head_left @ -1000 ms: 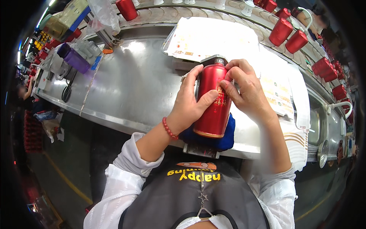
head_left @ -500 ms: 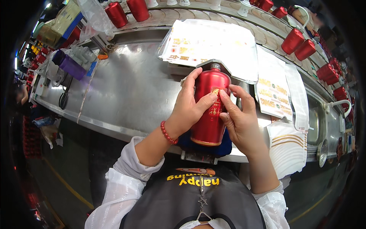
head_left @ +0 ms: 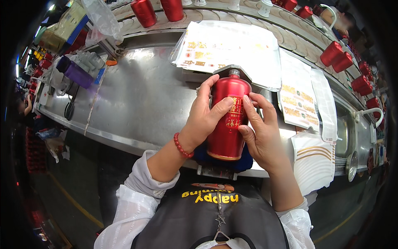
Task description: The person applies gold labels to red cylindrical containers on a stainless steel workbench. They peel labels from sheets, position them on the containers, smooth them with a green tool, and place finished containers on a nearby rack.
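Note:
A red metallic bottle with a gold rim at its base and gold lettering on its front lies before me, its narrow dark neck pointing away. My left hand wraps its left side, the thumb lying on the front beside the lettering. Along the right edge, my right hand holds the bottle with its index finger and thumb on the front; some of its other fingers are hidden. Under the bottle is a dark blue cloth pad, and a dark angled bracket surrounds the neck.
Printed sheets of labels lie just beyond the bottle, with more label sheets to the right. A curved conveyor carries red bottles behind the steel bench. A purple bottle stands at the left; striped sheets hang at the right.
My right index finger and thumb have moved slightly away from the lettering toward the bottle's right edge, uncovering more of it. Bottles on the conveyor have travelled to the right.

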Available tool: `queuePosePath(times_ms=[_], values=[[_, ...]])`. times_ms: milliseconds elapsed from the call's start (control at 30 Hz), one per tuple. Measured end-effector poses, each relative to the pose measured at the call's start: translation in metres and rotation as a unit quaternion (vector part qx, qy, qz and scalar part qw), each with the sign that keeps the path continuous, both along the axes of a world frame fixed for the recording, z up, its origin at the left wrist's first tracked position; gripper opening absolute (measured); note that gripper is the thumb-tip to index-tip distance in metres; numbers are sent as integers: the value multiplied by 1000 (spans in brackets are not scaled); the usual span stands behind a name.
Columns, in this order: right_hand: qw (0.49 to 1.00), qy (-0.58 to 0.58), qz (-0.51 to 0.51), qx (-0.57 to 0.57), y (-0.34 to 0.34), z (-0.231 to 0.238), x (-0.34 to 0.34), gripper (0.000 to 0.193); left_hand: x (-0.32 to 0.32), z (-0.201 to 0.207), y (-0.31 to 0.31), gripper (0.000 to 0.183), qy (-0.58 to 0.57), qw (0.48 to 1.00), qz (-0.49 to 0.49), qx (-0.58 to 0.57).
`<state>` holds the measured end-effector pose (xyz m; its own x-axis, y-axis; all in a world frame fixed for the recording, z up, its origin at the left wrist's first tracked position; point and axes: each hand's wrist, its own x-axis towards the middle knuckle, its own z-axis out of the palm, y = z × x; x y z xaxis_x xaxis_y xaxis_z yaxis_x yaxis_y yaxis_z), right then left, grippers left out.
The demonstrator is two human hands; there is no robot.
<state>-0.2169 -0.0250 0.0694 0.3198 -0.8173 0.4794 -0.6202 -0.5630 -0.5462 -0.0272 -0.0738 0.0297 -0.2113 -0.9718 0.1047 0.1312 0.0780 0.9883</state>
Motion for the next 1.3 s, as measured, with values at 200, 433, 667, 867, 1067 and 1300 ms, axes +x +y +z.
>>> queuePosePath(times_ms=[200,433,667,867,1067,1300], values=[[1000,-3,-4,6,2,-1,0,54,1,4,-2,69,30,999,-18,29],[999,2,3,37,10,-3,0,54,4,-3,7,85,-72,997,-10,-40],[1000,4,5,30,8,-4,0,53,2,-6,8,86,-60,997,0,-38],[1000,-3,3,31,7,-5,0,52,2,-6,7,85,-66,997,-4,-48],[1000,-1,5,27,7,-5,-1,52,0,-6,8,86,-20,999,5,-35],[999,28,-25,-36,-2,7,-16,55,1,-1,12,94,-31,999,-8,-25]])
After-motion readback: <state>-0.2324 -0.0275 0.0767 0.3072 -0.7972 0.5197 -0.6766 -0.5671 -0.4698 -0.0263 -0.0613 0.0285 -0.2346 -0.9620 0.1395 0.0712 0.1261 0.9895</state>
